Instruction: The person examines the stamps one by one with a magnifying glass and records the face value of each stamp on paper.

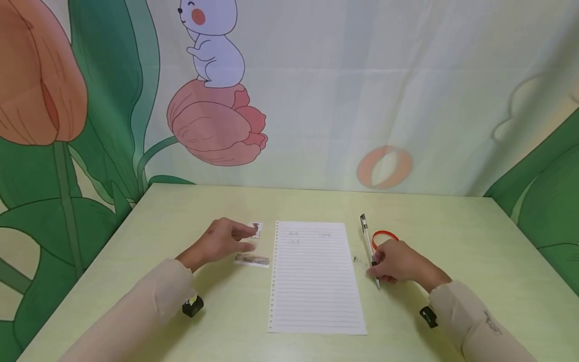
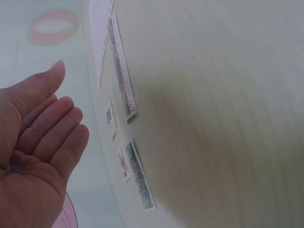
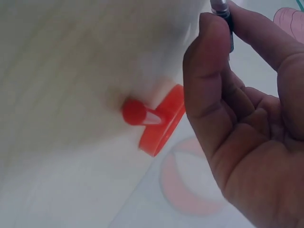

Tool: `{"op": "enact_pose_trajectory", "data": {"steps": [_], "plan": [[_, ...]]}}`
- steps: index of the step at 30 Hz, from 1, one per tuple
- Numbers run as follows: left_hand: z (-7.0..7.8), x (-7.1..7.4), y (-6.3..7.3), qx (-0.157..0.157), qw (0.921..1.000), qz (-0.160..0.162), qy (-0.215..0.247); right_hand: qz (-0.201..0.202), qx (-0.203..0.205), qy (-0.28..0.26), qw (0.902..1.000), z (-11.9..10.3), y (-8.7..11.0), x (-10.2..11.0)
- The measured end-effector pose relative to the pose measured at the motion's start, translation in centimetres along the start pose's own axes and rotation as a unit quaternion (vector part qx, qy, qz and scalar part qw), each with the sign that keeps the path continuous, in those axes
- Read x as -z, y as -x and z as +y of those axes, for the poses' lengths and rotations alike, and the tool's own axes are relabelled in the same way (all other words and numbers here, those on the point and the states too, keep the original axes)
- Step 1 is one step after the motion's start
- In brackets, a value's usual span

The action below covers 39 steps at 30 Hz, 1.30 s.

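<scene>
My right hand [image 1: 400, 261] pinches a clear-barrelled pen [image 1: 365, 234] near its tip between thumb and index finger, just right of a lined sheet [image 1: 316, 286] with handwriting at its top. A red ring with a handle [image 3: 164, 123], like a magnifying glass, lies beside that hand, partly hidden by it in the head view. Left of the sheet, my left hand [image 1: 221, 240] is held over the table with fingers loosely extended and nothing in them. Around it lie a long stamp [image 2: 122, 71], a green stamp [image 2: 140, 178] and small stamps [image 2: 110, 116].
A pale table [image 1: 226, 322] carries everything and meets a printed curtain [image 1: 307, 125] at its back edge. A tiny greenish piece [image 1: 355, 259] lies by the sheet's right edge. Black devices [image 1: 193, 305] are at both wrists.
</scene>
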<state>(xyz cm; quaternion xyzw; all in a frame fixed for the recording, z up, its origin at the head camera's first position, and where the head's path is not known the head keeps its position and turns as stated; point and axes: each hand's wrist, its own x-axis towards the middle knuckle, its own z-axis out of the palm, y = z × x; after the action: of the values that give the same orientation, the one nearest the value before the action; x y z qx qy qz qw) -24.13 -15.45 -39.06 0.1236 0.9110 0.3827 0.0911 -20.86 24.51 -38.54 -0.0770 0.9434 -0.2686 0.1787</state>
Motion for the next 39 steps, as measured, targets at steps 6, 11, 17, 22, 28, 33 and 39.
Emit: {"op": "enact_pose_trajectory", "data": {"steps": [6, 11, 17, 22, 28, 33, 39], "plan": [[-0.4, 0.2, 0.6, 0.023, 0.9997, 0.004, 0.001, -0.004, -0.015, 0.013, 0.9998, -0.2, 0.4, -0.5], [-0.9, 0.3, 1.0, 0.032, 0.9995, 0.006, 0.005, -0.003, -0.028, 0.031, 0.9991, 0.0, 0.3, -0.7], [-1.4, 0.4, 1.4, 0.021, 0.9997, 0.007, 0.009, -0.004, -0.025, 0.029, 0.9992, 0.3, 0.6, -0.5], [-1.7, 0.3, 1.5, 0.000, 0.9999, 0.000, 0.014, 0.014, 0.002, 0.013, 0.9998, 1.1, 1.0, 0.5], [-1.8, 0.2, 1.6, 0.002, 0.9999, -0.003, 0.012, 0.047, -0.018, 0.019, 0.9986, 2.3, 1.4, 1.8], [-2.1, 0.1, 1.8, 0.001, 0.9998, -0.011, 0.017, 0.055, -0.038, 0.053, 0.9964, 3.0, 1.5, 2.2], [-2.3, 0.1, 2.2, -0.008, 0.9997, -0.021, 0.014, 0.032, -0.054, 0.057, 0.9964, 3.4, 1.5, 2.0]]}}
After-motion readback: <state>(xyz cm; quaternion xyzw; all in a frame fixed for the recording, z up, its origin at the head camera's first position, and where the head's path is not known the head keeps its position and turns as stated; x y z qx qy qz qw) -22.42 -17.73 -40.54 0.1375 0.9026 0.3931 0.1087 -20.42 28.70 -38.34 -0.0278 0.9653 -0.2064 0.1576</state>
